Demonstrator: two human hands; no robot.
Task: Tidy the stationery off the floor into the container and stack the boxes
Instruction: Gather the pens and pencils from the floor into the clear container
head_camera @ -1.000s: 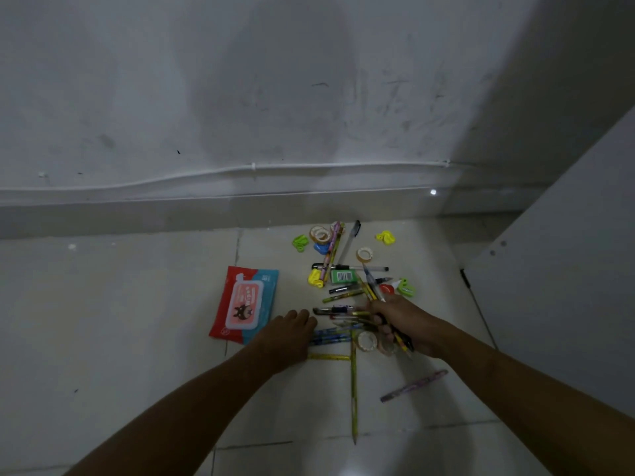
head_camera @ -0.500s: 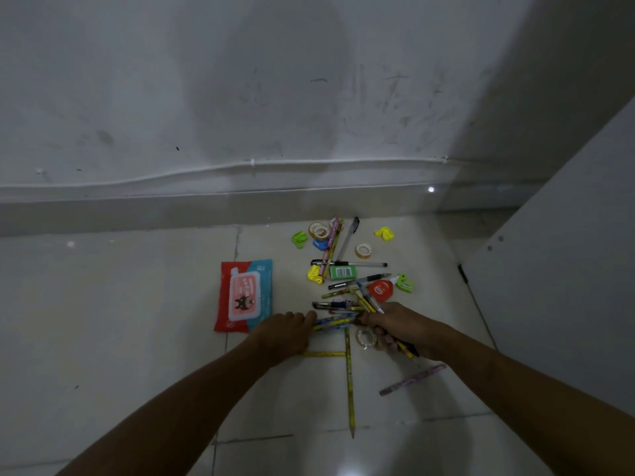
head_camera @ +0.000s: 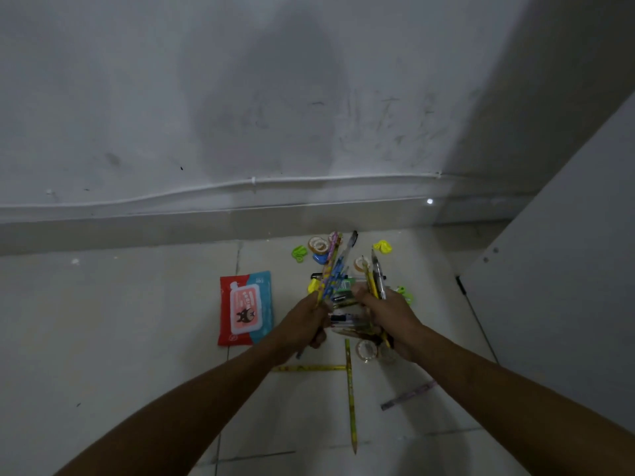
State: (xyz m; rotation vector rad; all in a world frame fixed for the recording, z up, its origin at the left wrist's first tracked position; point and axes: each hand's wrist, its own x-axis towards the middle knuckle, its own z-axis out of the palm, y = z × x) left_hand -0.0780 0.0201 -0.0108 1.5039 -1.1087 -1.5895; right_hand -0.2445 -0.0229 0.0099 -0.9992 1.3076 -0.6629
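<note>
The red and blue wipes packet [head_camera: 245, 309] lies flat on the tiled floor [head_camera: 120, 338] and serves as the landmark. Just to its right, the left hand [head_camera: 305, 322] is raised off the floor with its fingers curled round a bundle of patterned pencils [head_camera: 331, 269], which fan upward and away from the person. Further right of the packet, the right hand [head_camera: 388, 316] grips a second bunch of pens and pencils [head_camera: 375, 278], among them a clear-barrelled pen and a yellow pencil, also pointing up. Between the two hands a few more pens [head_camera: 343, 319] lie crosswise; whether either hand holds them cannot be told.

Right of the packet and nearer the person, a long yellow pencil [head_camera: 350, 396] lies on the floor pointing toward the person, with a shorter yellow pencil [head_camera: 309, 368] crossing at its upper end. Two tape rolls [head_camera: 367, 350] sit just beside it, under the right hand. A pinkish pen [head_camera: 409, 395] lies further right.

Beyond the packet, toward the wall [head_camera: 240, 97], rest more tape rolls [head_camera: 318, 244], a green clip [head_camera: 299, 253] and a yellow clip [head_camera: 383, 247]. A white panel [head_camera: 567, 269] stands far right.
</note>
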